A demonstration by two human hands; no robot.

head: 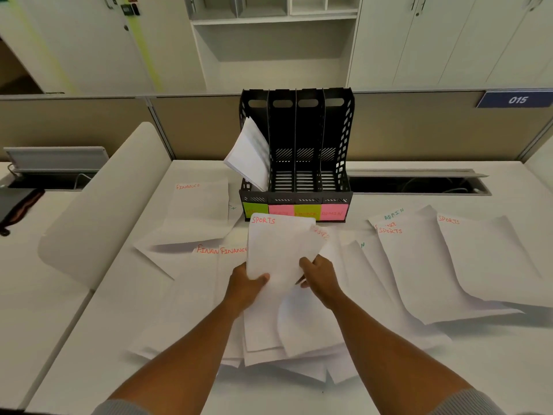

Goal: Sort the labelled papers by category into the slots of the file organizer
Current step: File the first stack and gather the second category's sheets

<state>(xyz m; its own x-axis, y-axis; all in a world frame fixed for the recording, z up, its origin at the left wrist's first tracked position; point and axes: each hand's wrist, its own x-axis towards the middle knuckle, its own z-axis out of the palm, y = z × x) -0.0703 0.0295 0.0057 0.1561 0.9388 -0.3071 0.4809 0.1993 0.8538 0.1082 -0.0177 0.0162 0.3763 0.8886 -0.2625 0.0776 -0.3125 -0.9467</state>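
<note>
Both my hands hold one white sheet headed SPORTS in red point(279, 250): left hand point(246, 284) pinching its lower left edge, right hand point(319, 274) curled round its lower right. Its long axis runs away from me, heading toward the black four-slot plastic file organizer point(296, 154). Beneath, the white desk point(449, 369) carries scattered labelled white papers point(419, 265); pale cabinets point(449, 40) stand behind.

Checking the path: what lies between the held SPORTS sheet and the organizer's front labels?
Nothing: in the head view the SPORTS sheet top edge reaches the organizer labels.
</note>
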